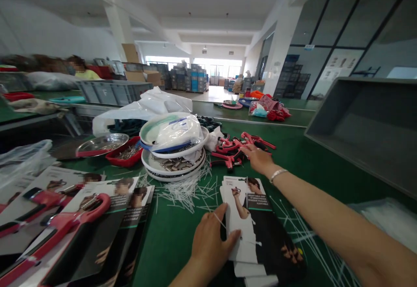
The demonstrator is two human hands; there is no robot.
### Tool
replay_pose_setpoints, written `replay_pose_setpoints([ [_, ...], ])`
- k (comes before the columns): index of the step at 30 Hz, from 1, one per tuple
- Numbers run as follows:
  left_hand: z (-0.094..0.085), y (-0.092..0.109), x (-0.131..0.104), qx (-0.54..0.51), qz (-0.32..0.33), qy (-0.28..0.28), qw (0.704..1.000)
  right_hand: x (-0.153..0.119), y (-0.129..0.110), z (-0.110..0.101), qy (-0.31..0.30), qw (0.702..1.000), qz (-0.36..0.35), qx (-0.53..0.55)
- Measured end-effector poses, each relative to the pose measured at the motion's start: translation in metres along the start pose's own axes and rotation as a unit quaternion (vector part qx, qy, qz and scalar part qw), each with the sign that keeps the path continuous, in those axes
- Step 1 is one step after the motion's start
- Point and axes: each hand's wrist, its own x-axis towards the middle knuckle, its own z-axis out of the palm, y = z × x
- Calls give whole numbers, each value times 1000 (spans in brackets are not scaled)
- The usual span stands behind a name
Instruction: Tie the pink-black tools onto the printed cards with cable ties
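My left hand lies at the left edge of a stack of printed cardboard cards. Its thumb presses on the top card, and the other fingers are along the side. A thin white cable tie runs across between thumb and index finger. My right hand, with a bracelet at the wrist, stretches over a heap of red and black hand grip strengtheners. Its outstretched fingertips are at the red handles; the thumb is hidden. On the left, more strengtheners lie on similar cards.
Loose white cable ties spread below stacked white trays holding metal springs. A red tray of small metal parts and a steel dish stand left. A large grey crate is at right. A person sits far left.
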Motion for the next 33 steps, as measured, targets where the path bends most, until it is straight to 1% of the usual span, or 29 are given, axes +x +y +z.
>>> replay_pose_setpoints([
  [2, -1, 0, 1, 12, 13, -16, 1000, 24, -7, 22, -32, 999, -22, 4],
  [4, -2, -2, 2, 13, 24, -26, 999, 36, -13, 36, -47, 998, -33, 13],
  [6, -2, -4, 2, 6, 34, -21, 999, 38, -11, 37, -42, 998, -34, 24],
  [8, -1, -6, 3, -4, 37, -3, 999, 32, -1, 23, -17, 999, -25, 34],
  [10, 0, -6, 2, -13, 29, 15, 999, 18, 12, 0, 19, 999, -12, 42],
  [13, 0, -5, 1, -16, 12, 16, 1000, -18, 25, -40, 60, 996, -18, 59],
  [14, 0, -5, 2, -13, 10, 11, 1000, -33, 26, -51, 69, 994, -40, 75],
  [15, 0, -5, 2, -10, 12, 8, 1000, -48, 25, -60, 78, 989, -77, 102],
  [17, 0, -6, 2, -6, 17, 4, 1000, -77, 20, -72, 74, 974, -160, 141],
  [19, 0, -6, 2, -7, 22, 5, 1000, -101, 14, -76, 43, 964, -219, 142],
  [23, 0, -6, 3, 29, 24, -3, 999, -132, 2, -68, -30, 964, -249, 88],
  [27, -1, -6, 3, 91, 30, -17, 995, -159, -14, -57, -58, 950, -305, 45],
  [28, -1, -6, 3, 96, 34, -20, 995, -165, -20, -56, -71, 947, -311, 43],
  [30, -1, -6, 3, 96, 42, -25, 994, -177, -32, -57, -116, 943, -307, 54],
  [32, -2, -7, 3, 82, 42, -30, 995, -183, -42, -60, -158, 944, -280, 78],
  [33, -3, -8, 2, 72, 39, -33, 996, -184, -46, -62, -163, 949, -253, 89],
])
